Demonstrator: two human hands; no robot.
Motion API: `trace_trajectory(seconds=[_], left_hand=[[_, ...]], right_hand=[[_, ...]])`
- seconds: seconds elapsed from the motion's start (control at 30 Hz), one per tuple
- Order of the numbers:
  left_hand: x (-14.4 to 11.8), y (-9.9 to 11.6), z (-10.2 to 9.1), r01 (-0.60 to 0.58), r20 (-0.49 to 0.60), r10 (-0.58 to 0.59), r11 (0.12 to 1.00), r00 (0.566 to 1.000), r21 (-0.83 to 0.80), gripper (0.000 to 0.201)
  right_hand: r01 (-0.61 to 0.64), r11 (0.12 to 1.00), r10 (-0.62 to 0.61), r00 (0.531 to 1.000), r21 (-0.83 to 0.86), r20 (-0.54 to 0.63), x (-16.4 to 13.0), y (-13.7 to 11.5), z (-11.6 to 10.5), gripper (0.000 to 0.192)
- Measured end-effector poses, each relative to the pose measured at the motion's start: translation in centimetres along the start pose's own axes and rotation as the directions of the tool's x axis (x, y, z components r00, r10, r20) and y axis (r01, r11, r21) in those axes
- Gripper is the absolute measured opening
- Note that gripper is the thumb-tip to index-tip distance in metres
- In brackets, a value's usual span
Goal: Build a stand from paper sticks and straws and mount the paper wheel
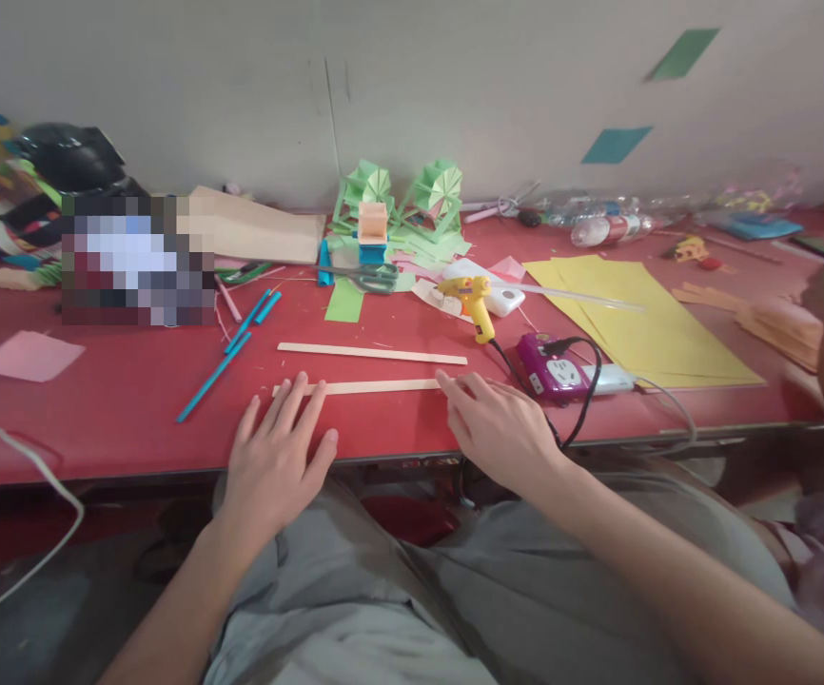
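A red counter (119, 400) runs from left to right, with a pale wall behind it. Yellow paper sheets (640, 319) lie flat on its right part. A tan board (255, 228) rests at the far side, left of the middle, and green folded paper shapes (402, 205) stand just right of it against the wall. A plastic bottle (598, 228) lies on its side at the far right.

Two thin wooden sticks lie side by side near the front edge. The far stick (373, 353) lies alone. The near stick (376, 386) has a hand at each end. The left hand (276, 457) lies flat, fingers spread, its fingertips on the stick's left end. The right hand (501, 423) also lies open and palm down, fingertips touching the stick's right end. Neither hand pinches anything.

Just right of the right hand sits a purple power strip (547, 371) with a black cord. A yellow glue gun (475, 300) stands farther back, and scissors (369, 276) lie left of it. Blue straws (230, 357) lie aslant left of the sticks, and a pink paper square (27, 357) lies at the far left.
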State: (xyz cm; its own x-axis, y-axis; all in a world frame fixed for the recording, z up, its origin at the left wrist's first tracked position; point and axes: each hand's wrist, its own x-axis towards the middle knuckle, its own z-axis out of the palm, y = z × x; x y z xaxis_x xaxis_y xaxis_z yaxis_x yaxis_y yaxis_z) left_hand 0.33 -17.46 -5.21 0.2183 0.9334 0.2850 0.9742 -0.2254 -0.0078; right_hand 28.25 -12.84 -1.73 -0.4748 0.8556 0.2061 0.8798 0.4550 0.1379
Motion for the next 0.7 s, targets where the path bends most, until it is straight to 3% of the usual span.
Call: trace_trajectory(seconds=[0.17,0.4,0.7], left_hand=[[0.2,0.6,0.3,0.005,-0.025,-0.005,1.0,1.0,-0.019,0.059],[0.3,0.7,0.4,0.005,-0.058,-0.007,0.999,0.998,-0.043,0.057],[0.2,0.8,0.3,0.001,-0.054,-0.003,0.999,0.999,-0.037,0.057]], right_hand=[[-0.029,0.997,0.036,0.995,-0.076,0.089,0.5,-1.1,-0.2,0.039],[0.077,0.994,-0.071,0.995,-0.084,0.074,1.0,-2.0,-0.1,0.023],[0.036,0.997,-0.028,0.993,-0.069,0.114,1.0,-2.0,0.5,0.021]])
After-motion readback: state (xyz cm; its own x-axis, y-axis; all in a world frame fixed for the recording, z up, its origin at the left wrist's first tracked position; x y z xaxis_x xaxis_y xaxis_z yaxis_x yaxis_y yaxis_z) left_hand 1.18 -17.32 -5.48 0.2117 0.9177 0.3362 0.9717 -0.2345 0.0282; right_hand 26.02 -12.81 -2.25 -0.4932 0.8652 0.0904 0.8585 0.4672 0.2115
